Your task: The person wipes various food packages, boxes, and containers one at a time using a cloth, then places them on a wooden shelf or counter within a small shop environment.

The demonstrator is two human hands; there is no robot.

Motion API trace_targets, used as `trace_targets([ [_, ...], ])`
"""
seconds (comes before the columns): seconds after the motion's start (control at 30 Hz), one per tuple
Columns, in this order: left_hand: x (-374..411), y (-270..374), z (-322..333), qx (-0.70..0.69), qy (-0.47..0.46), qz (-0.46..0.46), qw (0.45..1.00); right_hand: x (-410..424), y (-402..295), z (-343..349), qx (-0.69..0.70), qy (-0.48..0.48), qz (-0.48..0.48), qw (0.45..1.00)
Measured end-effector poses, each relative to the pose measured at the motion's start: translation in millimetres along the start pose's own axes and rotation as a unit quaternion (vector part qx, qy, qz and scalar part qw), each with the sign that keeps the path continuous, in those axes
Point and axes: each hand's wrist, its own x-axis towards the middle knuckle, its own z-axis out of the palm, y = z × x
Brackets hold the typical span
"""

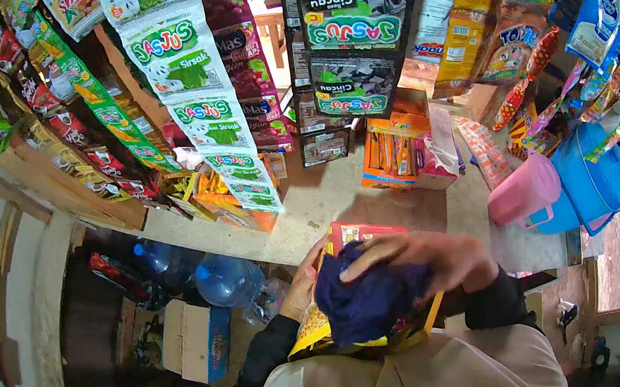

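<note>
A dark blue cloth [363,297] is bunched under my right hand [427,263], whose fingers grip its top. Beneath it is a red and yellow cardboard box [352,232], close in front of my chest. My left hand [303,285] holds the box by its left side, the fingers partly hidden behind the box edge. The cloth covers much of the box, so its contents are mostly hidden; some yellow packaging shows below the cloth.
Strips of drink sachets [185,79] hang over a counter [314,217]. On it stand an orange box of sticks [391,150], a pink pitcher [525,190] and a blue lidded container [592,173]. Below left are large water bottles [229,279] and an open carton [187,337].
</note>
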Motion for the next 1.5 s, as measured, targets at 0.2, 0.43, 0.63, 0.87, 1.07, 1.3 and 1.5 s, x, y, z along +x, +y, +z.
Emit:
trace_targets([
  [0.2, -6, -5, -6, -0.003, 0.024, 0.037, 0.999, -57, 90, 5, 0.151, 0.321, 0.405, 0.843],
  [0.43, -31, -38, -31, -0.069, 0.108, -0.015, 0.992, -71, 126, 161, 0.225, 0.552, 0.296, 0.746],
  [0.63, -2, -50, -28, -0.13, 0.142, -0.034, 0.981, -45, 142, 102, 0.407, 0.56, 0.216, 0.689],
  [0.87, 19, -51, -24, -0.156, 0.164, -0.028, 0.974, -45, 127, 99, 0.458, 0.474, 0.348, 0.667],
  [1.07, 24, -47, -32, -0.162, 0.181, -0.003, 0.97, -59, 152, 94, 0.204, 0.581, 0.322, 0.719],
  [1.3, 62, -24, -30, -0.16, 0.207, 0.075, 0.962, -48, 179, 77, 0.299, 0.666, 0.233, 0.642],
  [1.5, 47, -13, -16, -0.09, 0.181, 0.096, 0.975, -42, 176, 77, 0.174, 0.68, 0.215, 0.678],
])
